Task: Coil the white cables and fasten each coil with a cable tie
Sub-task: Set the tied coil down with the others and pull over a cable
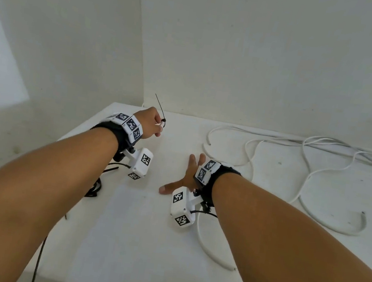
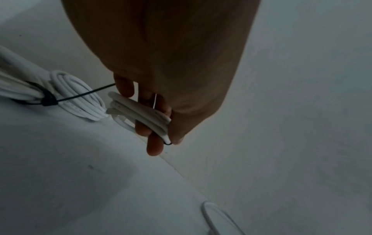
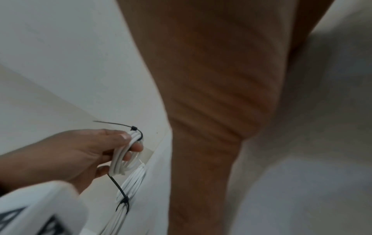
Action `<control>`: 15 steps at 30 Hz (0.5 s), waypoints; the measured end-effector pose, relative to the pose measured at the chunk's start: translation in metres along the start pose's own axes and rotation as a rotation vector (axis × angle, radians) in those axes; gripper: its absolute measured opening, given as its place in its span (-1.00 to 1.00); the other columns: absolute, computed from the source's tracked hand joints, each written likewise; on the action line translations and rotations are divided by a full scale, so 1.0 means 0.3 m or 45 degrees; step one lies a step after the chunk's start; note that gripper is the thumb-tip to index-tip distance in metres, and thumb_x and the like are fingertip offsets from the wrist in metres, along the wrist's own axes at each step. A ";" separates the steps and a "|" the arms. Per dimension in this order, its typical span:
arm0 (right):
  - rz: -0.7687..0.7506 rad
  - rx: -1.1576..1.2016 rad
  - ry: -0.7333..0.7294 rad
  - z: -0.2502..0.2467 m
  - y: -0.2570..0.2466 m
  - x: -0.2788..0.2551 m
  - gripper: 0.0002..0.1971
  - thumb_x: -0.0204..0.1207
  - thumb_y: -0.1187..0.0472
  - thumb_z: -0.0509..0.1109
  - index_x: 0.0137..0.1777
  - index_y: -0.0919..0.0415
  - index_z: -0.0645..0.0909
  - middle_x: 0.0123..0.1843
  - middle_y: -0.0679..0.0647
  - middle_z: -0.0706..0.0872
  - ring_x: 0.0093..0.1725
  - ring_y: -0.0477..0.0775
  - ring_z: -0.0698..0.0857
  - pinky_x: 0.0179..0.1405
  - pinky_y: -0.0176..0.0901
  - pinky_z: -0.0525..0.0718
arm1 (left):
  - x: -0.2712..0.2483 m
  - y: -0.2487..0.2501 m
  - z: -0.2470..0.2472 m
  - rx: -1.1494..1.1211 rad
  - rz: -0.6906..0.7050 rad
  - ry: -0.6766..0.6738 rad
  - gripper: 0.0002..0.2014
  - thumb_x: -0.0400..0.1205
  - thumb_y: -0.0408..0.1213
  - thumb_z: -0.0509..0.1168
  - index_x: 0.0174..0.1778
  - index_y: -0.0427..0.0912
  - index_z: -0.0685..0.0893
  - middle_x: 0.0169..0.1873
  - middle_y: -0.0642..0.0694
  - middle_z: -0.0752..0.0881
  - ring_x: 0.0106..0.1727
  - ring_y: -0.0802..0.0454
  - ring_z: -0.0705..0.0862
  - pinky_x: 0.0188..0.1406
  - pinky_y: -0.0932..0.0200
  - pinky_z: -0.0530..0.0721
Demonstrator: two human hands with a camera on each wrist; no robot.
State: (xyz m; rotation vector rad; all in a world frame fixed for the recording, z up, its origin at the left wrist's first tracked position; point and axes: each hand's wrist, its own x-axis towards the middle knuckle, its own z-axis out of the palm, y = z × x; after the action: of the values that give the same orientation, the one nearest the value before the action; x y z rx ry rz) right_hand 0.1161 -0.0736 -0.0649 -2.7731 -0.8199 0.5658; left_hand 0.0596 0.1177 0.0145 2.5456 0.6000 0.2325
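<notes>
My left hand is raised near the table's far left corner and grips a small white cable coil between thumb and fingers. A black cable tie is cinched round that coil, its tail pointing up. A second tied coil lies on the table just beyond, against the wall, with its own black tie. My right hand hovers low over the table's middle, fingers spread and holding nothing. Loose white cables sprawl across the right side of the table.
The white table meets white walls at the back and left. A loose cable end curves under my right forearm. Black cords from the wrist cameras hang under my left arm.
</notes>
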 end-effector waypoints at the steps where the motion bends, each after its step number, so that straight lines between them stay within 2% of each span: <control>1: -0.017 0.009 -0.011 0.004 0.001 -0.009 0.09 0.39 -0.33 0.50 0.74 0.13 0.01 0.75 0.29 -0.11 0.72 0.42 -0.06 0.66 0.34 -0.04 | 0.025 0.003 0.005 0.053 0.000 0.001 -0.79 0.66 -0.27 0.32 0.15 -0.14 0.47 -0.09 -0.04 0.78 -0.04 -0.05 0.61 -0.27 0.13 0.47; 4: -0.045 -0.045 -0.020 0.012 0.008 -0.008 0.15 0.38 -0.34 0.50 0.75 0.15 -0.08 0.76 0.27 -0.16 0.72 0.41 -0.11 0.66 0.35 -0.09 | 0.085 0.000 0.020 0.192 -0.028 0.016 -0.69 0.53 -0.29 0.44 0.12 -0.11 0.52 -0.09 -0.07 0.65 -0.10 -0.10 0.60 -0.32 0.12 0.44; 7: -0.072 -0.020 -0.039 -0.004 0.005 -0.011 0.12 0.40 -0.31 0.50 0.75 0.14 -0.08 0.76 0.28 -0.18 0.72 0.41 -0.12 0.65 0.35 -0.10 | 0.139 -0.013 0.047 0.270 -0.018 -0.013 -0.73 0.53 -0.29 0.44 0.07 -0.09 0.53 -0.18 -0.02 0.62 -0.14 -0.08 0.59 -0.35 0.12 0.44; 12: -0.052 0.001 -0.121 -0.014 0.007 -0.005 0.27 0.24 -0.39 0.58 0.75 0.10 -0.09 0.75 0.28 -0.21 0.72 0.42 -0.15 0.67 0.34 -0.09 | 0.174 -0.024 0.091 0.356 -0.004 -0.017 -0.80 0.56 -0.27 0.41 0.03 -0.08 0.54 -0.08 -0.05 0.58 -0.05 -0.10 0.56 -0.15 0.14 0.44; 15: -0.057 0.002 -0.111 -0.020 0.004 -0.011 0.26 0.25 -0.39 0.57 0.75 0.13 -0.08 0.75 0.27 -0.17 0.72 0.40 -0.12 0.67 0.31 -0.08 | 0.176 -0.031 0.110 0.334 0.026 0.038 -0.87 0.59 -0.25 0.36 -0.04 -0.07 0.53 -0.08 -0.08 0.63 -0.09 -0.12 0.57 -0.15 0.14 0.43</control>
State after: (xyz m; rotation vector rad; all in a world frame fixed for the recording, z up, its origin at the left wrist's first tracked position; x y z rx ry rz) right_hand 0.1166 -0.0769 -0.0589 -2.7379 -0.8966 0.6831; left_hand 0.1119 0.1345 -0.0159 2.8060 0.6534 0.2110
